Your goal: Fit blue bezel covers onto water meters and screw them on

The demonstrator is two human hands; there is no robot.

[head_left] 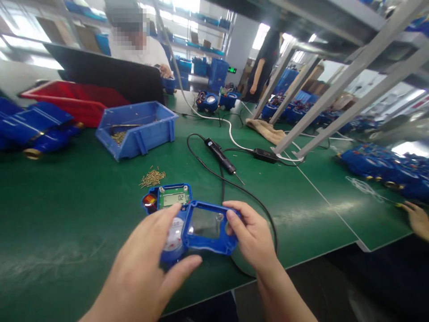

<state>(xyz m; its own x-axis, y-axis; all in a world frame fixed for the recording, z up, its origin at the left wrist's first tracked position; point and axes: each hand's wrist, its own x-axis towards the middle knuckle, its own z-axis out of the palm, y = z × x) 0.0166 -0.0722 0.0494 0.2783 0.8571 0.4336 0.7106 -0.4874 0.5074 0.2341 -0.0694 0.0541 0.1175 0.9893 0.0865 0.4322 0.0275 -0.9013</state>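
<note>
My right hand (253, 235) pinches the right edge of a blue plastic meter cover (209, 248) with a clear window. The cover is tilted above the table, and its left side overlaps a blue water meter (174, 257). On the meter, a green circuit board with a small LCD display (173, 199) lies exposed beside a battery (149, 202). My left hand (142, 259) is at the meter's left side, thumb and fingers spread apart; whether its fingertips touch the meter or the cover's edge I cannot tell.
Loose brass screws (153, 177) lie behind the meter. Beyond them are a blue bin (144, 134), a red bin (73, 100) and an electric screwdriver (221, 156) with its looping cable. Metal shelf legs (321, 85) rise at right, near blue meters (385, 167) and a co-worker's hand (417, 219).
</note>
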